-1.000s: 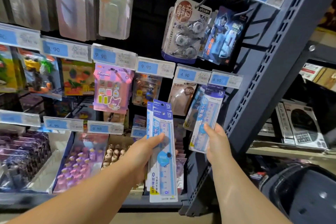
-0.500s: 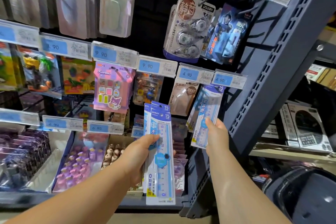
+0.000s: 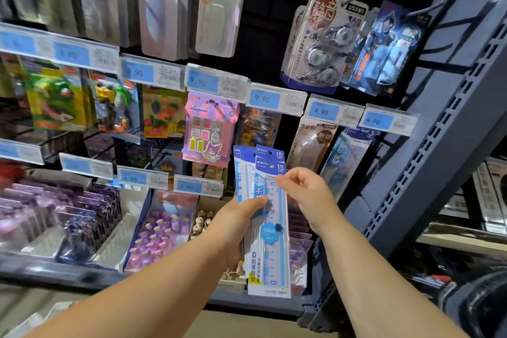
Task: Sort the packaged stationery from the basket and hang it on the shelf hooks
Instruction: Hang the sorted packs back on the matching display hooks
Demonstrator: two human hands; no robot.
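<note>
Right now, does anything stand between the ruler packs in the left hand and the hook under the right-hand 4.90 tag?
Nothing visible does. The ruler packs in the left hand sit left of and below the hung ruler pack, with open air between.

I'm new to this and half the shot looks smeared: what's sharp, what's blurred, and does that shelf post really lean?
Head view: the ruler packs in the left hand are sharp, print readable; the purple packs at lower left are smeared; glare washes the clear packs top left; the shelf upright leans, likely wide-angle distortion.
</note>
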